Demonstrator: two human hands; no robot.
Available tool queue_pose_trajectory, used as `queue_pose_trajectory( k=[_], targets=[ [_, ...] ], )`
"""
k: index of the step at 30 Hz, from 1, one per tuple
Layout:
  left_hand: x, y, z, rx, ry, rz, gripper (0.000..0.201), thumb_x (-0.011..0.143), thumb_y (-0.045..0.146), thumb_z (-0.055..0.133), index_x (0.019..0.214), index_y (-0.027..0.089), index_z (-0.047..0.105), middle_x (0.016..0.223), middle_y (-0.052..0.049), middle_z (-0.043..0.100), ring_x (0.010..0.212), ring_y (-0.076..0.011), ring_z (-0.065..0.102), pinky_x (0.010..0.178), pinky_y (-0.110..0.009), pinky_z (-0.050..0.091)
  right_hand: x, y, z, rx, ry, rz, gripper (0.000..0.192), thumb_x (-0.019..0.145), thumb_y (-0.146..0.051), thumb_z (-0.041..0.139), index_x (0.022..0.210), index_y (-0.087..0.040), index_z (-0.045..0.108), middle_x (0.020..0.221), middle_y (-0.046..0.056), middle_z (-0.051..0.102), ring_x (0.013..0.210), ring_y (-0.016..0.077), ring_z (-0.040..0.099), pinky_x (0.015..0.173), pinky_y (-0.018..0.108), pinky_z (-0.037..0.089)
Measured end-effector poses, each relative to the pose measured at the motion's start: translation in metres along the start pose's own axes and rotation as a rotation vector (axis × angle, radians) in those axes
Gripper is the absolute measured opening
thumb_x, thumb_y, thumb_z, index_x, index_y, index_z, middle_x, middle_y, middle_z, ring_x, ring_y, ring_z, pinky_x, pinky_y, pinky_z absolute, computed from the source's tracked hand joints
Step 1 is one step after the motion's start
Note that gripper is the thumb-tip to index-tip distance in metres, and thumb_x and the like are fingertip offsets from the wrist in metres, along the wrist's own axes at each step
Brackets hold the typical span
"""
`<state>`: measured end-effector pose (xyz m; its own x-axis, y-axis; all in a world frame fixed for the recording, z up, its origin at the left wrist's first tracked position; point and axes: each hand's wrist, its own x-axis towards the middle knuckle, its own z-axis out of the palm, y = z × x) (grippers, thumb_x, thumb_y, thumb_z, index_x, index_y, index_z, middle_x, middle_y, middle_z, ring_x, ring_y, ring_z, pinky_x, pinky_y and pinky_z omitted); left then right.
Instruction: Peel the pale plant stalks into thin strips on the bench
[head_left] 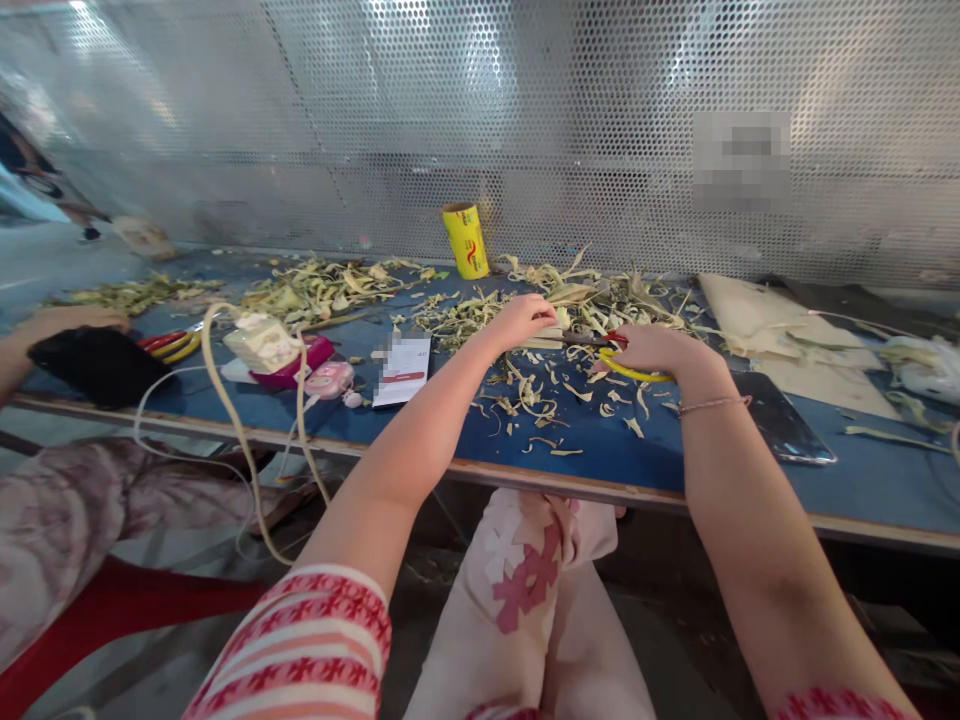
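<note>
I take this for a simple workshop, though I can't tell what larger building it belongs to. On my feed, a long blue bench (607, 470) with a worn wooden edge runs along a perforated metal wall (375, 120), and plant trimmings (322, 290) lie heaped and scattered over it. I see yellow-handled scissors (637, 370) in the person's right hand (652, 350) and red-and-yellow scissors (171, 345) near a co-worker's hand (82, 318). A red seat (142, 598) and phones among the scraps suggest shared, informal bench work.
</note>
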<state>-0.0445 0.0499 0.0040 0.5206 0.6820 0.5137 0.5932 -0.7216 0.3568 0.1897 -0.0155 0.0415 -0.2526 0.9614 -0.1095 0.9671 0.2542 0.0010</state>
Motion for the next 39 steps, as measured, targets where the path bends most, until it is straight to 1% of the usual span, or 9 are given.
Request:
queue_pose_trajectory(
  k=[3, 10, 16, 20, 24, 27, 32, 39],
  targets=[
    [0.0, 0.003, 0.001, -0.02, -0.011, 0.007, 0.011, 0.083, 0.019, 0.059, 0.081, 0.016, 0.069, 0.085, -0.004, 0.065, 0.08, -0.0132, 0.059, 0.079, -0.028, 0.044, 0.001, 0.0, 0.001, 0.014, 0.018, -0.015, 0.061, 0.071, -0.074, 0.052, 0.099, -0.02, 0.062, 0.104, 0.012, 0.069, 0.092, 0.0287, 0.064, 0.069, 0.032, 0.045],
    [0.0, 0.006, 0.003, -0.071, 0.001, 0.037, 0.009, 0.083, 0.019, 0.06, 0.079, 0.016, 0.068, 0.084, -0.004, 0.064, 0.08, -0.0128, 0.058, 0.078, -0.028, 0.044, 0.003, 0.002, 0.002, 0.037, 0.008, -0.035, 0.06, 0.07, -0.075, 0.051, 0.093, -0.021, 0.064, 0.099, 0.011, 0.069, 0.088, 0.0273, 0.063, 0.066, 0.032, 0.043],
    [0.001, 0.007, 0.002, -0.062, -0.009, 0.006, 0.01, 0.083, 0.02, 0.06, 0.08, 0.016, 0.069, 0.083, -0.004, 0.064, 0.078, -0.0128, 0.057, 0.077, -0.029, 0.043, 0.004, 0.002, 0.002, 0.043, 0.007, -0.034, 0.061, 0.069, -0.075, 0.051, 0.09, -0.02, 0.065, 0.093, 0.011, 0.069, 0.083, 0.0253, 0.062, 0.063, 0.031, 0.041],
    [0.001, 0.005, 0.002, -0.073, -0.007, -0.002, 0.011, 0.083, 0.021, 0.061, 0.081, 0.016, 0.07, 0.083, -0.004, 0.063, 0.077, -0.013, 0.057, 0.076, -0.029, 0.043, 0.005, 0.003, 0.001, 0.049, 0.002, -0.034, 0.061, 0.069, -0.077, 0.05, 0.081, -0.02, 0.066, 0.084, 0.01, 0.068, 0.074, 0.0227, 0.061, 0.059, 0.031, 0.039],
    [0.001, 0.007, 0.001, -0.08, -0.006, -0.015, 0.01, 0.082, 0.02, 0.06, 0.08, 0.016, 0.07, 0.082, -0.004, 0.063, 0.078, -0.0133, 0.057, 0.077, -0.029, 0.043, 0.004, 0.005, -0.001, 0.013, 0.028, -0.023, 0.061, 0.069, -0.078, 0.049, 0.079, -0.021, 0.067, 0.08, 0.008, 0.068, 0.071, 0.0214, 0.06, 0.058, 0.03, 0.038],
    [0.0, 0.01, 0.0, -0.086, -0.013, -0.009, 0.01, 0.082, 0.018, 0.06, 0.078, 0.016, 0.069, 0.083, -0.004, 0.064, 0.081, -0.0138, 0.057, 0.079, -0.029, 0.043, 0.003, 0.005, -0.002, -0.011, 0.043, -0.008, 0.06, 0.069, -0.078, 0.049, 0.079, -0.021, 0.068, 0.081, 0.008, 0.068, 0.072, 0.0214, 0.06, 0.059, 0.03, 0.038],
    [0.0, 0.013, 0.0, -0.089, 0.002, -0.027, 0.011, 0.083, 0.018, 0.059, 0.079, 0.016, 0.069, 0.086, -0.005, 0.065, 0.082, -0.0135, 0.058, 0.081, -0.029, 0.044, 0.0, 0.004, -0.003, 0.04, 0.025, 0.004, 0.06, 0.069, -0.078, 0.049, 0.081, -0.022, 0.066, 0.083, 0.008, 0.068, 0.075, 0.0232, 0.061, 0.059, 0.031, 0.04],
    [0.0, 0.013, 0.001, -0.098, -0.021, 0.003, 0.011, 0.083, 0.021, 0.06, 0.08, 0.016, 0.069, 0.084, -0.004, 0.064, 0.079, -0.0129, 0.057, 0.078, -0.029, 0.043, 0.0, 0.001, -0.002, 0.039, -0.039, 0.002, 0.065, 0.067, -0.079, 0.052, 0.089, -0.019, 0.063, 0.097, 0.013, 0.068, 0.081, 0.0261, 0.062, 0.063, 0.033, 0.043]
  ],
)
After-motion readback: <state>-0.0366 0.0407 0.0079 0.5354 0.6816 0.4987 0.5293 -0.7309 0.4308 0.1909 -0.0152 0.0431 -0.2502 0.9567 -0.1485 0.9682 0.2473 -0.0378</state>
